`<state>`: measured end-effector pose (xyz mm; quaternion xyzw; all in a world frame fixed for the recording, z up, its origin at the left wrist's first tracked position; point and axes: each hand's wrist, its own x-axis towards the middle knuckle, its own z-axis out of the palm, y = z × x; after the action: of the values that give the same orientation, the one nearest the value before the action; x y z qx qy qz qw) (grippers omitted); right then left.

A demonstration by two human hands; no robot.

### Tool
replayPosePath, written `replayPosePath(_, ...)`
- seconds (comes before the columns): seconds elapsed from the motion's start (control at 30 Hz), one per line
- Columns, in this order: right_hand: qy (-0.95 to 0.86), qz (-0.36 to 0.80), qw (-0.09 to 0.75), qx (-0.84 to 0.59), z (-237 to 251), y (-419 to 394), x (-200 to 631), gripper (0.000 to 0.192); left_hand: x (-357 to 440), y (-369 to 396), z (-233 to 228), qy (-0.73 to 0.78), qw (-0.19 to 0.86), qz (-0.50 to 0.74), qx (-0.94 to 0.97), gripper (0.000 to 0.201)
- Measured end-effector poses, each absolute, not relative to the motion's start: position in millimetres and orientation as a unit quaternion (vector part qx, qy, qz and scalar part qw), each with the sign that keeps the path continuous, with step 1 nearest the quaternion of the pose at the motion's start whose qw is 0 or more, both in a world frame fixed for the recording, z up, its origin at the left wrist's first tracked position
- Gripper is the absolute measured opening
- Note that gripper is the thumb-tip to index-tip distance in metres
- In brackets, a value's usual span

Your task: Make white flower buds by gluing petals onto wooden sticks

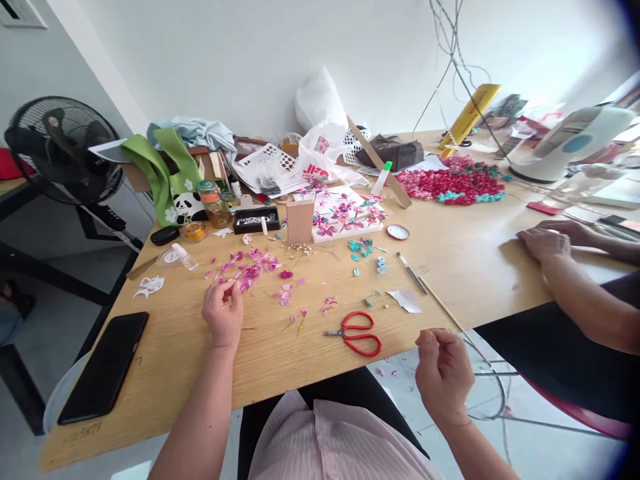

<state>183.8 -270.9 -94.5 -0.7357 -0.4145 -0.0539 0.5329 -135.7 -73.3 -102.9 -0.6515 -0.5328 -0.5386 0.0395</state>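
My left hand [223, 311] rests on the wooden table [200, 360], fingertips pinched at the near edge of a scatter of pink paper petals [250, 267]. My right hand [443, 370] hovers off the table's front edge, fingers curled around a thin wire [495, 387] that loops below it. Red-handled scissors [356, 333] lie between my hands. Beyond them stand a white canvas with pink flowers [345, 215] and a small wooden block [300, 221].
A black phone [105, 365] lies at the left front. Teal paper bits [363, 248], a brush [413, 273] and a red lid [398, 232] lie mid-table. A red and pink flower pile [450, 183] sits far right. Another person's hands [547, 241] rest at right. A fan [63, 150] stands left.
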Motion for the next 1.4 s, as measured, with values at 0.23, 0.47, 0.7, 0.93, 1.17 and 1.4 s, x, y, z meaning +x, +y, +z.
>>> replayPosePath(0.23, -0.388, -0.066, 0.49, -0.778, -84, -272, 237, 0.026, -134, -76, -105, -0.533, 0.064, -0.511, -0.671, 0.02)
replayPosePath(0.47, -0.477, 0.02, 0.369, -0.797, -89, -247, 288, 0.032, -136, -77, -105, -0.568, 0.066, -0.493, -0.655, 0.023)
replayPosePath(0.7, -0.485, 0.057, 0.298, -0.82, -95, -224, 300, 0.037, -141, -75, -107, -0.572, 0.074, -0.483, -0.658, 0.027)
replayPosePath(0.93, -0.477, 0.048, 0.29, -0.828, -93, -213, 291, 0.028, -137, -77, -103, -0.569, 0.035, -0.467, -0.675, 0.035)
replayPosePath(1.17, -0.422, 0.041, 0.353, -0.834, -62, -239, 279, 0.031, -117, -92, -85, -0.507, 0.011, -0.528, -0.681, 0.022)
replayPosePath(1.4, -0.453, 0.116, 0.419, -0.778, -34, -256, 236, 0.032, -8, -170, -46, -0.374, -0.425, -0.428, -0.704, 0.01)
